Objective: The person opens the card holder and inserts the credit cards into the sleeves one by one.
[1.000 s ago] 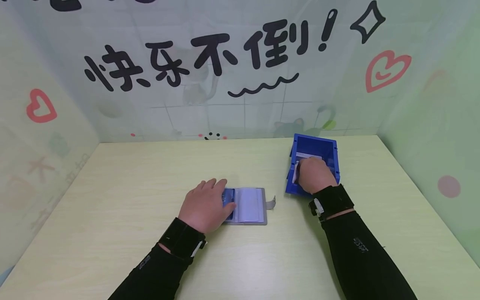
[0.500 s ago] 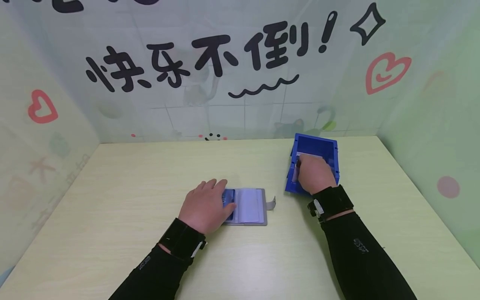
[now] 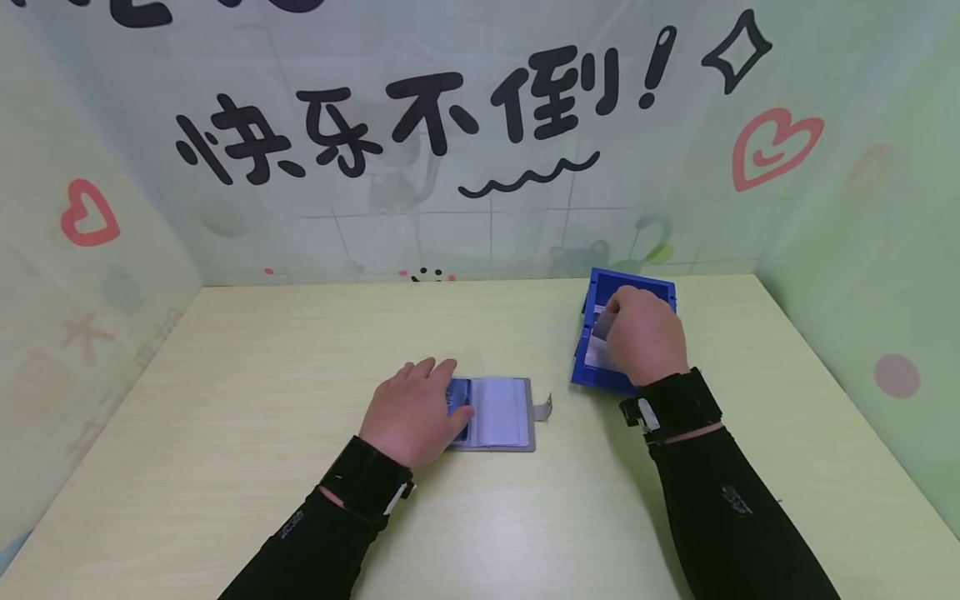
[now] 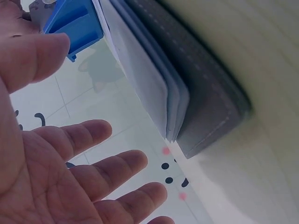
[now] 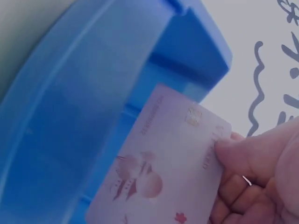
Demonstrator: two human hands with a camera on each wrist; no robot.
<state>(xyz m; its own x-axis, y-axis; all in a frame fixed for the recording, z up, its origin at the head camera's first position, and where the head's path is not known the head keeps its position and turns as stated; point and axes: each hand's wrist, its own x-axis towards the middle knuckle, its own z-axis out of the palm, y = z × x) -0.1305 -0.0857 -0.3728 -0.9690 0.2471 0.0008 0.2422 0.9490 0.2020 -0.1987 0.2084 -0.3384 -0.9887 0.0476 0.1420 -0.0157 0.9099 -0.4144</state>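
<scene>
My right hand [image 3: 647, 337] pinches a pinkish bank card [image 5: 159, 158] between thumb and fingers. The card carries a chip and a printed pagoda picture, and it is tilted at the mouth of a blue plastic bin [image 3: 600, 379]. A pale flat item [image 3: 600, 354] shows inside the bin below the hand. On the table, a grey card holder [image 3: 502, 412] lies open with pale sleeves and a snap strap at its right. Over its left side is my left hand [image 3: 412, 412], fingers spread, partly hiding a blue card [image 3: 460, 396]. Contact with the holder is unclear.
The light wooden table [image 3: 300, 350] reaches back to a printed fabric backdrop [image 3: 450, 242]. Fabric side walls stand at left and right. The bin sits near the table's back right, to the right of the card holder.
My right hand has risen from inside the bin and shifted slightly right and back, with the card now showing in its grip. The left hand stays over the card holder.
</scene>
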